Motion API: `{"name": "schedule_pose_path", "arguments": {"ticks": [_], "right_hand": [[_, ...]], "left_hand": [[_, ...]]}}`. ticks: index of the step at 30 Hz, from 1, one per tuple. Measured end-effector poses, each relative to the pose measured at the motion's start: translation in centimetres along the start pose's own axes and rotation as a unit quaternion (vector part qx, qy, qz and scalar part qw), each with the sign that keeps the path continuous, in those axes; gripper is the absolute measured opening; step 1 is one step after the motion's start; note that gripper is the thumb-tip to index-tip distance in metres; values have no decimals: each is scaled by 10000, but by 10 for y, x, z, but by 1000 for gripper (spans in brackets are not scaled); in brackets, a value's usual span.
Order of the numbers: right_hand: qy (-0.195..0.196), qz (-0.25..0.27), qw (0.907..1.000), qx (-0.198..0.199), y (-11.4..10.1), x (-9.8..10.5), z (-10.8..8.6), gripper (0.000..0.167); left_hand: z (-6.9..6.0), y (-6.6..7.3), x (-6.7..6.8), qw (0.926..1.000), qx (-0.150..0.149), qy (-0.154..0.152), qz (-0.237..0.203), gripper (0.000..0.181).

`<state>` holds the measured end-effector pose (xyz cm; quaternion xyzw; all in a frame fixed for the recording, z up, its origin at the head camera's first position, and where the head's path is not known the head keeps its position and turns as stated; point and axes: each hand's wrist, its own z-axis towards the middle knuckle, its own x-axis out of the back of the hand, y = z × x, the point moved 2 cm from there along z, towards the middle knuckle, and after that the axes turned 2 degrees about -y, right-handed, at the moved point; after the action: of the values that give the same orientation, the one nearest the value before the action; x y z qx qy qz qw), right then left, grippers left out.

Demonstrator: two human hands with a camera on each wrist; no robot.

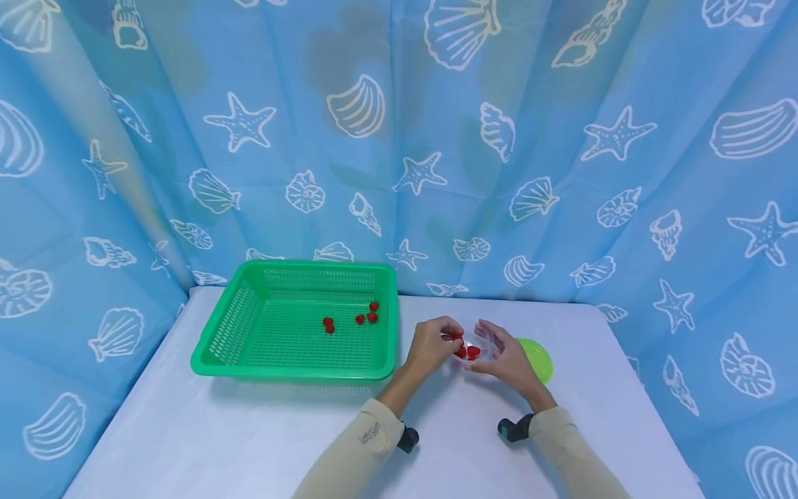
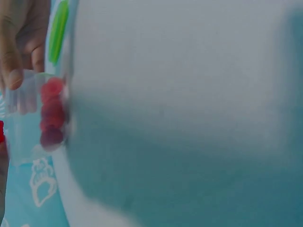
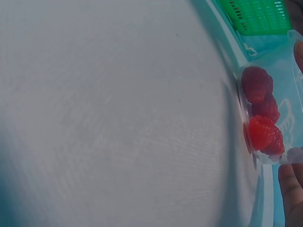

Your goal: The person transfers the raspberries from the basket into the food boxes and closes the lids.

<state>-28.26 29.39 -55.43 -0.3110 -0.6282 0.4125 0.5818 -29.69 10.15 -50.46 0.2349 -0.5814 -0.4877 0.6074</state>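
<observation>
A clear plastic container [image 1: 483, 344] with several red berries [image 1: 473, 352] at its bottom stands on the table, right of centre. My right hand [image 1: 508, 360] grips its right side, thumb and fingers spread round the wall. My left hand [image 1: 431, 344] is at the container's left rim, pinching a red berry [image 1: 458, 337] over the opening. In the left wrist view a bit of red berry [image 2: 1, 131] shows at the left edge, beside the container's berries [image 2: 52, 111]. The right wrist view shows berries [image 3: 261, 132] through the clear wall.
A green basket [image 1: 293, 378] with several red berries [image 1: 372, 317] stands on the table to the left. A lime-green lid [image 1: 537, 359] lies just right of my right hand. Behind the white table [image 1: 461, 443] hangs a blue curtain [image 1: 436, 229].
</observation>
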Motion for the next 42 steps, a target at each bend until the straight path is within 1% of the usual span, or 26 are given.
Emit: {"name": "schedule_pose_path", "arguments": {"ticks": [3,7,11,14,17,19,24,27,31,34,36,40,42], "right_hand": [[20,-46,10000,62,-1,0,0,102],[81,-139,9999,20,-3,1,-3,103],[117,-88,9999,-25,-5,-1,-5,104],[148,-52,9999,-25,-5,-3,-7,104],[177,-23,9998,-5,-4,-3,-7,104],[168,-1,9999,9,-3,-2,-7,104],[161,13,9999,-10,-2,-2,-6,104],[155,23,9999,-36,-1,-2,-5,104],[140,5,9999,2,-5,-3,-2,103],[121,-9,9999,58,-7,-4,0,102],[114,-13,9999,74,-7,-4,1,102],[143,-137,9998,-54,-7,-3,-1,103],[175,-212,9994,-217,-6,-2,-3,103]], "left_hand": [[1,-1,-2,9999,-44,-21,138,14],[4,0,-7,9981,-155,-196,557,18],[4,-1,-10,9928,-282,-378,1098,23],[4,-1,-13,9884,-344,-480,1398,25],[5,0,-15,9835,-347,-625,1662,26],[7,3,-16,9798,-329,-779,1811,25],[12,7,-19,9703,-164,-1150,2120,25],[14,6,-20,9677,4,-1268,2180,27],[16,5,-14,9697,83,-1261,2090,28],[17,6,-10,9722,25,-1212,2004,27],[17,7,-8,9751,-19,-1187,1873,25],[14,15,-4,9821,-175,-1084,1530,25],[11,22,-1,9847,-265,-1026,1382,26]]}}
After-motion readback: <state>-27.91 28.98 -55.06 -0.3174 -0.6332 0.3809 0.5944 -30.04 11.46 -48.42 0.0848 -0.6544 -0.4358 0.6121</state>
